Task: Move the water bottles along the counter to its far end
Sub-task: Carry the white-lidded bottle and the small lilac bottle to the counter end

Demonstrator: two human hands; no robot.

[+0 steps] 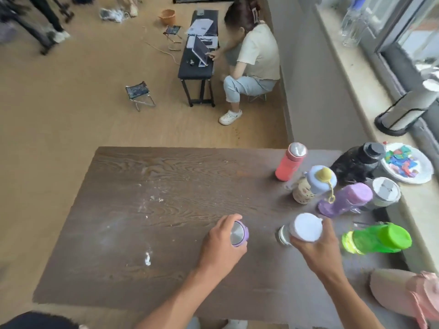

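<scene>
Now left hand [222, 243] grips purple steel-lidded bottle [239, 233], upright at mid dark wooden counter [142, 198]; right hand [316, 248] grips white-capped clear bottle [305, 227], axis vertical, cap up, right of centre.

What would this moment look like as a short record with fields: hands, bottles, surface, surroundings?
left hand: gripping the purple steel-lidded bottle from above
right hand: holding the white-lidded bottle
other bottles: coral bottle, black bottle, lilac bottle, green bottle, all clustered on the right
surface: dark wooden table
nearby: plate of coloured scraps on the windowsill
background: a person seated at a laptop
</scene>
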